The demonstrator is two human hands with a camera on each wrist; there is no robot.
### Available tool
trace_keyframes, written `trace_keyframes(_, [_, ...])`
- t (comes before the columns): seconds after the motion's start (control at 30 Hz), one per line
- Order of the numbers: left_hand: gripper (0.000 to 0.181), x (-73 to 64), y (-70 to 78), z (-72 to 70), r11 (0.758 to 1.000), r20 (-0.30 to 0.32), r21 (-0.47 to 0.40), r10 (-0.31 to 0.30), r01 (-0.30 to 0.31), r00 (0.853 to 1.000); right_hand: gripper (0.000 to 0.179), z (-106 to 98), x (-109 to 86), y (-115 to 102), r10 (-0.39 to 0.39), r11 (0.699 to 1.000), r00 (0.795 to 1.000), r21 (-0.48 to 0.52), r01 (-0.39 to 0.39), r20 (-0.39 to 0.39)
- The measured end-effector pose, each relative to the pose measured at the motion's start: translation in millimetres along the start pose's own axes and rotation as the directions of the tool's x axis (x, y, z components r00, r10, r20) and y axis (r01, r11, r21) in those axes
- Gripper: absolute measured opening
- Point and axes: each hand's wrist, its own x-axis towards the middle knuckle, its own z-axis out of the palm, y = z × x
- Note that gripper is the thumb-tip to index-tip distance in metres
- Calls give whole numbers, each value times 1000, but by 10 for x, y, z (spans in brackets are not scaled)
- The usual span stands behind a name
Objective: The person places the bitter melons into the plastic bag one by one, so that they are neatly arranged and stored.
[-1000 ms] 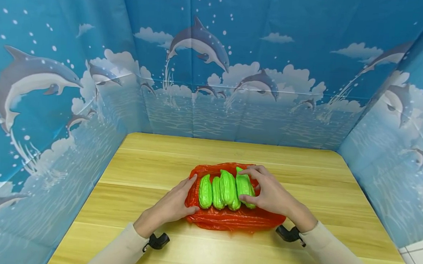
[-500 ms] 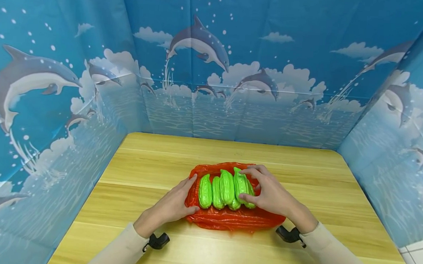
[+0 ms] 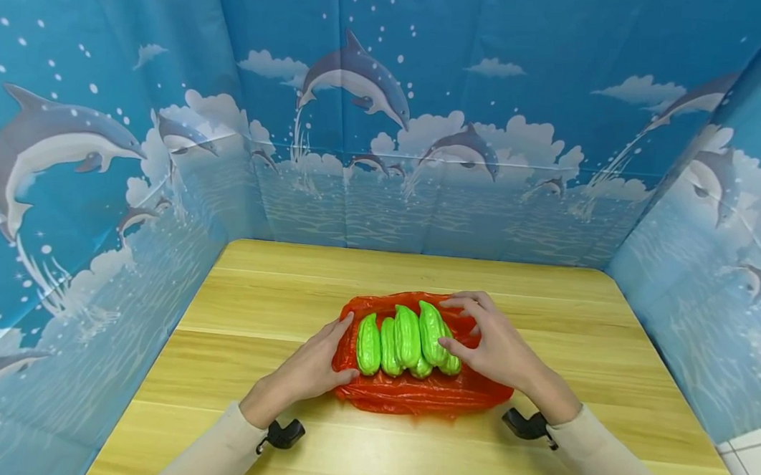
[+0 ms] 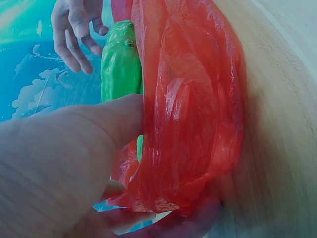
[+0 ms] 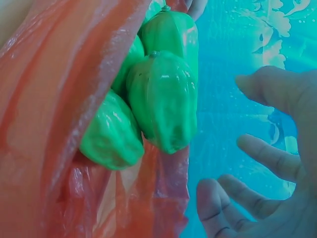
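Several glossy green bitter melons point(image 3: 407, 337), ridged and pointed at the far end, lie side by side in an open red plastic bag point(image 3: 404, 396). At the bag's left end my left hand point(image 3: 309, 359) holds its edge, the thumb inside the rim in the left wrist view and the other fingers partly hidden by the film. My right hand point(image 3: 500, 344) hovers at the right end with its fingers spread and nothing between them. Close to its thumb, the rightmost upper bitter melon point(image 5: 163, 101) rests on another bitter melon point(image 5: 113, 134); the right wrist view shows a gap between hand and melons.
The bag lies on a wooden table point(image 3: 275, 275) with light grain. A blue dolphin-print curtain point(image 3: 383, 194) surrounds the table's back and sides. White floor tiles point(image 3: 759, 458) show at the lower right.
The upper right bitter melon has shifted left onto the pile. My right hand has let go of it and drawn back to the right. My left hand has stayed in place.
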Motion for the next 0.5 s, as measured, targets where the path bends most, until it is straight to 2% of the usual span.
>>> trace_keyframes(0.27, [106,15,-29,-4,1000,-17,-4,2,-2,1000,50,-32,-30,60,-12,1000,996,-15,11,-84])
trace_keyframes(0.5, [104,25,-34,-16,1000,-32,-6,-7,7,999,47,-81,-57,102,-17,1000,993,-23,15,-121])
